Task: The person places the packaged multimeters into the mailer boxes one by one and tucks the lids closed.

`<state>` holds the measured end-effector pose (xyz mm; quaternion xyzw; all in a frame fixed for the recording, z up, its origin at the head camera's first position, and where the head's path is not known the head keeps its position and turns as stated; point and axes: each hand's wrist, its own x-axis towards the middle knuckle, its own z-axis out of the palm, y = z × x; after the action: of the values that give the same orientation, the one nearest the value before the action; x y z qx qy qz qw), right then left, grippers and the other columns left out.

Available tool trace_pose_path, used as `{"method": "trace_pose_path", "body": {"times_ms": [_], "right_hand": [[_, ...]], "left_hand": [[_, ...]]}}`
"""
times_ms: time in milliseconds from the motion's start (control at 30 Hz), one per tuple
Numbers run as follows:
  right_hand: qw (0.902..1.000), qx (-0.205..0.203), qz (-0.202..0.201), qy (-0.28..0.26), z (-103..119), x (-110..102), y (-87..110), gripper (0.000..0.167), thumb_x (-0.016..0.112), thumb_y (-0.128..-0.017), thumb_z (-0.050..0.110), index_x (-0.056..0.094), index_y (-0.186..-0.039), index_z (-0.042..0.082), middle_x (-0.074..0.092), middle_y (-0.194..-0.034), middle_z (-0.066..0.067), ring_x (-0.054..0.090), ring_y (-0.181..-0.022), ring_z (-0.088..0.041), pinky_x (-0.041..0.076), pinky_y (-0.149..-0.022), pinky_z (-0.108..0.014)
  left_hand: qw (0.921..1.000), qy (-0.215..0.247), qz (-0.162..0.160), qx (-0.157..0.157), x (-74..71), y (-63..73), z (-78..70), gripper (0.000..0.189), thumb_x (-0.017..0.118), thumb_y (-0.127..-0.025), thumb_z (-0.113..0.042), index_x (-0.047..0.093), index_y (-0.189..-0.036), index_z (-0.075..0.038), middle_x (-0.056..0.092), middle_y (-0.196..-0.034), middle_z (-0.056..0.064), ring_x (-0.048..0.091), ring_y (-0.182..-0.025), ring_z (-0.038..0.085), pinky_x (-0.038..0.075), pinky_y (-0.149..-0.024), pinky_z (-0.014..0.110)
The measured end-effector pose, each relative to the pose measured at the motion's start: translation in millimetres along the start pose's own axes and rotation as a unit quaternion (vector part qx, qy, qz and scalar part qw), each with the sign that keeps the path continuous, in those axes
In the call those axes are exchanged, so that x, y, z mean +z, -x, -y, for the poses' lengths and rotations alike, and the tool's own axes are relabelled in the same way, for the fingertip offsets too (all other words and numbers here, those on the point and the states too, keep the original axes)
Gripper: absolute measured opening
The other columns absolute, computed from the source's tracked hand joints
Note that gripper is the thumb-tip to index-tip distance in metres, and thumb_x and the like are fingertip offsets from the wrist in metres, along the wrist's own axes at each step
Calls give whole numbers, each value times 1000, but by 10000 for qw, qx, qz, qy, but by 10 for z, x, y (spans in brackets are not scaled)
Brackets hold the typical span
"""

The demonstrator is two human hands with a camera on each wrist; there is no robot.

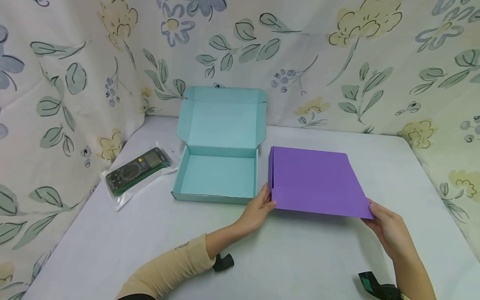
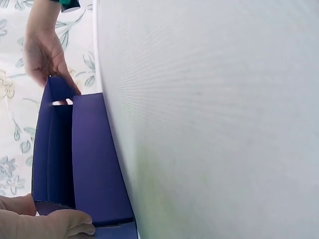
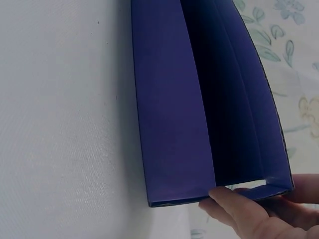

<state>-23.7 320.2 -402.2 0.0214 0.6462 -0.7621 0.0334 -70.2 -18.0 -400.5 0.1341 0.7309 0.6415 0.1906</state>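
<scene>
A purple cardboard box (image 1: 315,179) lies on the right half of the table, its lid partly lifted at the front. My left hand (image 1: 256,212) grips its near left corner, thumb toward the front. At the near right corner my right hand (image 1: 388,229) pinches the lid's edge between thumb and fingers. Both wrist views look into a dark gap between the lid and the front wall (image 2: 99,159). In the right wrist view, fingertips (image 3: 222,196) of the right hand touch the box's side end.
Left of the purple box stands an open light-teal box (image 1: 221,175), lid upright at the back. A multimeter (image 1: 136,171) in a clear plastic bag lies farther left. Floral cloth (image 1: 300,62) hangs behind the white table (image 1: 300,258).
</scene>
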Motion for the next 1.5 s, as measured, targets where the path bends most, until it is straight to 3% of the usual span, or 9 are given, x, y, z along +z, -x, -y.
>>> {"method": "trace_pose_path", "body": {"times_ms": [67,167,367,467,567,700,1200,1300,1500], "right_hand": [[10000,29,-61,71,-6,-4,5,37,41,-105,15,42,-139,2,64,-109,19,61,-100,4,52,-80,-14],[9998,69,-128,122,-13,-2,12,52,42,-105,15,20,-140,-16,64,-109,20,61,-99,4,52,-80,-13],[9992,221,-185,274,1,33,30,64,39,-106,15,2,-136,-27,61,-107,24,59,-98,8,51,-80,-12],[9973,436,-248,532,24,51,42,62,37,-106,15,5,-138,-27,58,-106,25,59,-96,8,52,-79,-12],[9901,692,-308,1177,61,80,42,58,34,-106,15,10,-138,-28,58,-128,-8,58,-94,11,51,-78,-11],[9733,969,-207,2069,116,104,29,55,28,-107,15,13,-138,-28,13,-144,-45,53,-92,16,50,-77,-9],[9683,1145,-119,2217,80,46,-1,56,27,-108,19,9,-144,-20,10,-147,-44,47,-95,20,48,-81,-7],[9672,1090,-171,2287,69,31,-22,55,28,-108,18,11,-145,-19,13,-147,-43,47,-95,21,48,-81,-7],[9554,1028,-41,2770,74,-60,-69,59,37,-107,23,18,-145,-19,22,-145,-40,49,-94,19,50,-81,-10]], "left_hand": [[10000,20,-24,-28,5,-6,10,63,45,-104,-9,8,-152,9,18,-155,25,24,-143,32,27,-113,40],[10000,-34,-83,-15,11,-17,24,63,46,-102,-6,10,-151,9,20,-154,27,26,-141,33,30,-112,41],[9998,-121,-158,-96,28,-41,15,63,47,-101,-2,10,-151,9,20,-154,27,27,-141,34,31,-111,41],[9996,-160,-159,-160,35,-48,-2,62,45,-101,-2,10,-151,9,19,-155,26,26,-141,33,30,-111,40],[9996,-204,-143,-129,43,-49,-15,61,44,-101,0,10,-151,10,18,-155,26,24,-142,33,29,-112,40],[9997,-213,-138,-41,54,-40,-35,60,43,-101,3,11,-150,12,18,-155,26,23,-142,33,28,-112,41],[9987,-504,-49,11,76,-83,-41,62,44,-100,3,8,-151,11,17,-155,26,23,-143,31,29,-112,38],[9962,-869,14,83,77,-100,-61,65,46,-99,3,8,-151,10,20,-155,25,27,-141,30,31,-111,37],[9810,-1939,83,-9,-39,-180,-191,76,64,-92,-2,16,-150,10,44,-143,26,45,-131,34,40,-106,42]]}}
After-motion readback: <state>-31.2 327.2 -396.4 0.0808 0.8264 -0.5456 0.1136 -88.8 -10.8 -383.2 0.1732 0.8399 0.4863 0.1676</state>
